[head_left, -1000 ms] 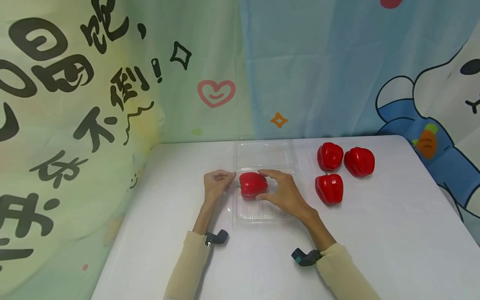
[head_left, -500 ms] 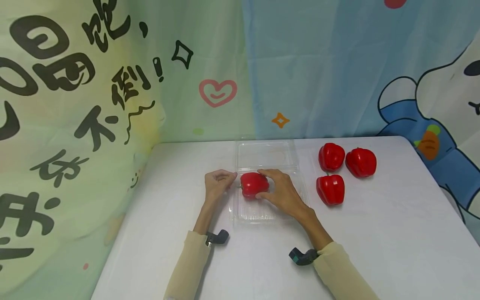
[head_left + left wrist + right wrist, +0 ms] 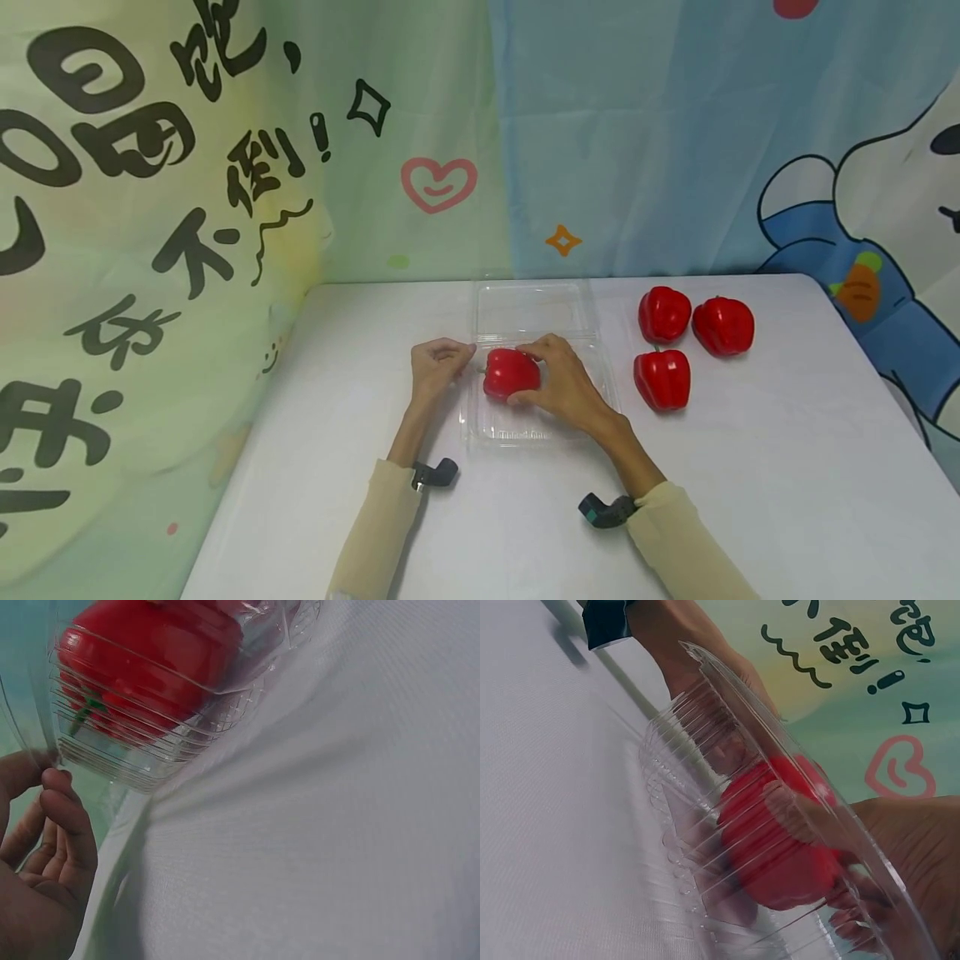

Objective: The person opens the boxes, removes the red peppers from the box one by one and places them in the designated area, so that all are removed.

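A clear plastic clamshell box [image 3: 517, 430] lies on the table with its lid [image 3: 532, 310] folded back. Inside its near tray sits a red bell pepper [image 3: 510, 374], its green stem pointing left. My right hand [image 3: 567, 385] holds that pepper from the right, thumb on the near side and fingers on the far side. At the box's left rim, my left hand [image 3: 438, 367] pinches the plastic edge between thumb and forefinger, as the left wrist view shows. Through the ribbed wall, the right wrist view shows the pepper [image 3: 776, 847] with my right thumb against it.
Three more red bell peppers stand right of the box: one at the back [image 3: 664, 314], one beside it [image 3: 723, 326], one nearer [image 3: 662, 380]. A printed curtain [image 3: 637, 150] hangs behind the white table [image 3: 750, 483].
The pepper and my right hand's fingers have shifted very slightly within the box, the pepper a little nearer to me. My left hand keeps its place at the rim.
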The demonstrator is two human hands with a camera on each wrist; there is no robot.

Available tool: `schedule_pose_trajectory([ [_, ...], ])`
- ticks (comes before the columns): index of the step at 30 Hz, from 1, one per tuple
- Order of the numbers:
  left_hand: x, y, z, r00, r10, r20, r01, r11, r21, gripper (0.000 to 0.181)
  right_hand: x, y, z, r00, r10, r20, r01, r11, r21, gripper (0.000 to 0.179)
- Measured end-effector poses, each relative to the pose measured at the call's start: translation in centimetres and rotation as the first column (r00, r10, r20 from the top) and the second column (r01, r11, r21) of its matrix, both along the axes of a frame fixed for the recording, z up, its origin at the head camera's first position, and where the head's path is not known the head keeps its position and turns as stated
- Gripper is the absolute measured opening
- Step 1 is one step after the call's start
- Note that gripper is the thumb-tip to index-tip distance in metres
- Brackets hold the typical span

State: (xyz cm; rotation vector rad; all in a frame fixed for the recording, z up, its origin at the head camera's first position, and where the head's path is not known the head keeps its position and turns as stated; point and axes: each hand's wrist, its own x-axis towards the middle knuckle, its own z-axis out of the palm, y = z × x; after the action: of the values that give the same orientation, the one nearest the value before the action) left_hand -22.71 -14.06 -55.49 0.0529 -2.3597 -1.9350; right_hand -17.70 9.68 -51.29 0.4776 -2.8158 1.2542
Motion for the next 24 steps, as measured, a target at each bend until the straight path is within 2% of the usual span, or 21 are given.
schedule_pose_trajectory([
  [6,0.0,0.1,0.1,1.000,0.002,0.004,-0.002,1.000,0.006,0.019,0.3,0.2,0.0,1.000,0.001,0.031,-0.001,1.000,0.006,0.080],
  [12,0.0,0.0,0.2,1.000,0.012,0.011,-0.012,1.000,0.001,0.019,0.8,0.6,0.2,0.998,0.005,0.065,-0.003,0.999,-0.039,0.085],
  [19,0.0,0.0,0.1,1.000,0.015,0.006,-0.015,1.000,-0.020,0.020,0.9,1.2,0.4,0.998,-0.012,0.056,0.017,0.996,-0.092,0.086],
  [24,0.0,0.1,0.0,1.000,0.022,0.014,-0.022,1.000,-0.010,0.019,0.8,1.7,0.4,1.000,-0.011,0.013,0.013,0.990,-0.143,0.084],
])
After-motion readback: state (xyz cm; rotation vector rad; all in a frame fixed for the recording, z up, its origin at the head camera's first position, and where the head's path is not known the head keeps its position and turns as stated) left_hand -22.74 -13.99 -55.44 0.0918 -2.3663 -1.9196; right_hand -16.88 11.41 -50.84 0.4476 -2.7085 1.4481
